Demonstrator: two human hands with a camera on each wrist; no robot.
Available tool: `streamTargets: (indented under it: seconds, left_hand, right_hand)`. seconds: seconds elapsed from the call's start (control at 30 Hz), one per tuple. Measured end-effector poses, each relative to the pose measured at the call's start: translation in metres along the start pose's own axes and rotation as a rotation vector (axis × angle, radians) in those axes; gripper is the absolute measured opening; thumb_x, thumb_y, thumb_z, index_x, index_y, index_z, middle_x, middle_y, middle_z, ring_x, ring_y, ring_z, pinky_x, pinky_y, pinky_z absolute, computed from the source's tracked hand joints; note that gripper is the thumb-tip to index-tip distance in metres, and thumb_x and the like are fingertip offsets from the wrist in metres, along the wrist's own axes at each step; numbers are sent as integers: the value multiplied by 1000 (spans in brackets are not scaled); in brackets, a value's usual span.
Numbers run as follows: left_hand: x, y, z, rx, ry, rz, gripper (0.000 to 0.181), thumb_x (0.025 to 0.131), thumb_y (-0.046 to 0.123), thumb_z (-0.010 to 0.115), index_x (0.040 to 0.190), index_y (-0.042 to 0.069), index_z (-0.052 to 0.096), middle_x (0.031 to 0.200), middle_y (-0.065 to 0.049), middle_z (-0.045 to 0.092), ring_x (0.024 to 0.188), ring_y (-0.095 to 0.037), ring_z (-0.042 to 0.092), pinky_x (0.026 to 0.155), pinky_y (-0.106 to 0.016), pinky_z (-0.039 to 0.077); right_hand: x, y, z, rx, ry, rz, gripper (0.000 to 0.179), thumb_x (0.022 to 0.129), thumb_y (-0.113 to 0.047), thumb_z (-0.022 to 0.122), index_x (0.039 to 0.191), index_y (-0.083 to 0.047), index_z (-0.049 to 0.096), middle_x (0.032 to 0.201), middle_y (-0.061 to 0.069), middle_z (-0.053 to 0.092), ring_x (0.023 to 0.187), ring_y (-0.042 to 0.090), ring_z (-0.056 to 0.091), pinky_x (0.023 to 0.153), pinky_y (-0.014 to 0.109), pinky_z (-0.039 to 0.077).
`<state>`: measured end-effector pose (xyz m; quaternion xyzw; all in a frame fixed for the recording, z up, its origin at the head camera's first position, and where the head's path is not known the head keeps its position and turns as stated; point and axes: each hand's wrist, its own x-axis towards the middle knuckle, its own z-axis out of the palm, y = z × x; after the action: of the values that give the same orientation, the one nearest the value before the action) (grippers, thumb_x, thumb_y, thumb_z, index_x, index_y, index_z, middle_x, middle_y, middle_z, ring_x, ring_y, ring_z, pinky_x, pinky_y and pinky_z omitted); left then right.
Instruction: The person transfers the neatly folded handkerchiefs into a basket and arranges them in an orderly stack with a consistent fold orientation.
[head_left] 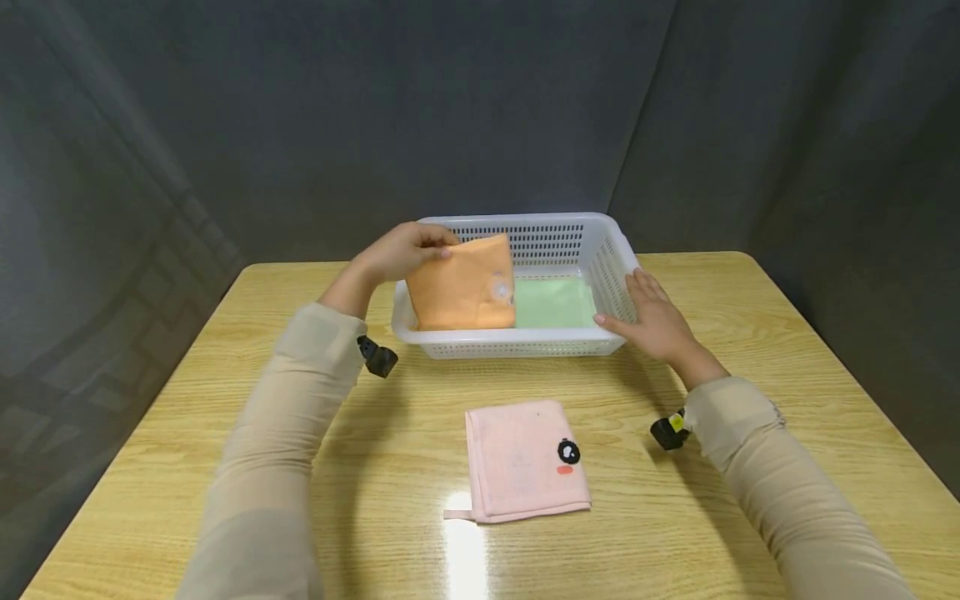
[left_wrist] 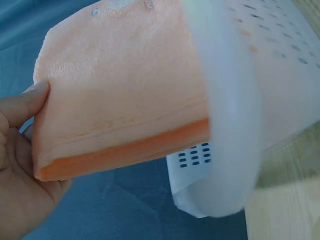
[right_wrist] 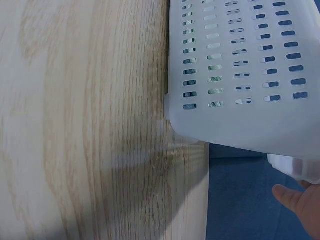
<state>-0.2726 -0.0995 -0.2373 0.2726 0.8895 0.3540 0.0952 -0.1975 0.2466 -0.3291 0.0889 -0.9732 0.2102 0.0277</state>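
Note:
An orange folded towel point(head_left: 461, 287) stands tilted in the left part of a white perforated plastic basket point(head_left: 517, 337). My left hand point(head_left: 408, 250) pinches its upper left edge; in the left wrist view the thumb lies on the near face of the towel point(left_wrist: 120, 80) and the fingers are behind it. On the basket floor at the right lies a light green cloth point(head_left: 558, 302), partly hidden by the orange one. My right hand point(head_left: 658, 325) rests at the basket's right rim with its fingers extended; in the right wrist view only part of the hand point(right_wrist: 302, 205) shows.
A pink folded towel point(head_left: 517, 467) with a black eye, a red cheek mark and a small loop lies on the wooden table point(head_left: 750, 350) in front of the basket. Dark curtains point(head_left: 480, 108) hang behind the table and at both sides.

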Motion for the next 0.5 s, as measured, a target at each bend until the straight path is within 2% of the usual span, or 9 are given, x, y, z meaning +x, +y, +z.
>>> streamTargets:
  seconds: [0.33, 0.5]
  left_hand:
    - [2, -12, 12, -3, -49, 40, 21, 88, 14, 49, 104, 7, 61, 99, -7, 56, 89, -18, 47, 78, -34, 39]
    - [2, -13, 17, 11, -71, 47, 21, 88, 12, 48, 104, 6, 60, 102, -7, 57, 91, -18, 48, 79, -34, 39]
  right_hand:
    - [-2, -2, -1, 4, -1, 0, 93, 80, -55, 45, 134, 9, 6, 141, 22, -1, 128, 30, -5, 100, 49, 3]
    - [-3, -2, -1, 10, -3, 7, 93, 80, -55, 45, 134, 9, 6, 141, 21, -2, 128, 29, -6, 99, 49, 3]
